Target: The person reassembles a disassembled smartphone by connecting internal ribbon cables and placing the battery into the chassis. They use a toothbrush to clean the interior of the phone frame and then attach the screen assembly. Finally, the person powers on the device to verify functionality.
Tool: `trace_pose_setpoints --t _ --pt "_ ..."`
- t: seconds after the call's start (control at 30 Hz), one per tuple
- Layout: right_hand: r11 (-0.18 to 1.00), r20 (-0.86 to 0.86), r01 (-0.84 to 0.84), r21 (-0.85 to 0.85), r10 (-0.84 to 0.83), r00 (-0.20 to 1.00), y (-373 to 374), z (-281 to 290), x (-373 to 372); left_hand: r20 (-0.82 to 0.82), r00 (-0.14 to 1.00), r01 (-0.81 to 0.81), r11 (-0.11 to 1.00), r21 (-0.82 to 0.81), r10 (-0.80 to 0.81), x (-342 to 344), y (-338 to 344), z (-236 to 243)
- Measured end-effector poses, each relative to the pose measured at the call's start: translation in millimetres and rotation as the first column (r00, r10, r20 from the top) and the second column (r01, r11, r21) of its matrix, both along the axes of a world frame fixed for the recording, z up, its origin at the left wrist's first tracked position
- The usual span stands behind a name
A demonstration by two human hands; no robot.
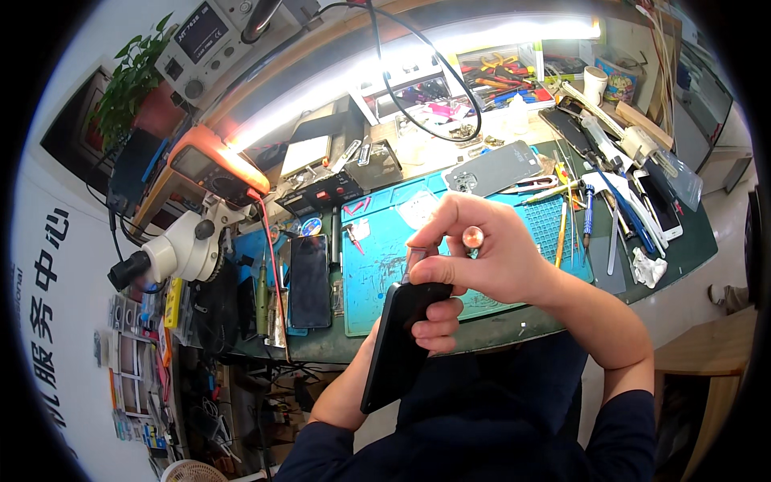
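A black phone [401, 337] stands tilted on its edge above the front of the bench, with my left hand [438, 325] wrapped round it. The left fingers curl over its right side, and most of that palm is hidden behind it. My right hand [502, 253] is closed at the phone's top end, thumb and forefinger pinched together there. A tool with a round copper-coloured end [473, 237] pokes out between the right fingers; the rest of it is hidden, so its kind cannot be told. Beneath both hands lies a blue work mat [369, 277].
Left of the mat are another dark phone [310, 281], a microscope [185, 249] and an orange multimeter [217, 165]. A grey phone back panel [494, 169] lies at the mat's far edge. Tweezers, a blue-handled screwdriver [589, 210] and a white phone [660, 205] crowd the right side.
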State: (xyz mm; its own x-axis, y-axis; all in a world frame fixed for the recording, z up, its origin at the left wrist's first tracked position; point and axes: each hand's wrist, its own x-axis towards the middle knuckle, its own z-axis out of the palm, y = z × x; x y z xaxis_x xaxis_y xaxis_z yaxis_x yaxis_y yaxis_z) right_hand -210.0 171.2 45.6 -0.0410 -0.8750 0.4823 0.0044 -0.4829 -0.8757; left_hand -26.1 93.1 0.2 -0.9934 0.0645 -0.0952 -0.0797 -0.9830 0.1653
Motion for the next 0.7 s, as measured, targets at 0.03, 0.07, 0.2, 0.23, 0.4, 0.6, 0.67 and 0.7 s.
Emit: trace_pose_setpoints --t 0.03,0.07,0.2,0.23,0.4,0.6,0.67,0.7 --pt "0.998 0.017 -0.012 0.058 0.011 1.000 0.8 1.1 0.5 -0.023 1.000 0.011 1.000 0.024 -0.010 -1.6 -1.3 -4.5" --pt "1.000 0.032 0.002 0.022 -0.003 0.999 -0.8 -0.9 2.6 -0.031 0.999 0.009 0.999 0.031 -0.008 -1.7 -1.4 -4.6" --pt "0.999 0.109 0.046 -0.017 -0.044 0.993 -2.9 -7.3 6.7 -0.016 1.000 -0.007 1.000 0.030 0.008 -4.7 -0.3 -1.2" --pt "0.999 0.135 0.046 -0.002 -0.045 0.990 -2.8 -7.1 7.3 -0.001 1.000 -0.011 0.999 0.038 0.011 -4.1 -0.2 -0.6" --pt "0.995 0.145 -0.003 0.100 -0.012 0.989 -2.2 0.3 4.6 0.074 0.997 -0.029 0.990 0.140 0.019 2.7 -1.3 -23.3" --pt "0.981 0.168 -0.059 0.182 0.028 0.985 0.0 5.5 0.7 0.044 0.999 -0.011 0.990 0.139 0.004 1.0 0.3 -23.5" --pt "0.983 0.179 -0.049 0.179 0.016 0.984 0.1 4.6 0.3 0.013 1.000 0.008 0.992 0.125 -0.010 -2.8 0.2 -13.0" --pt "0.986 0.192 -0.052 0.158 0.021 0.981 -1.3 2.9 0.5 0.001 1.000 0.018 0.993 0.113 -0.019 -3.0 -0.5 -10.1"
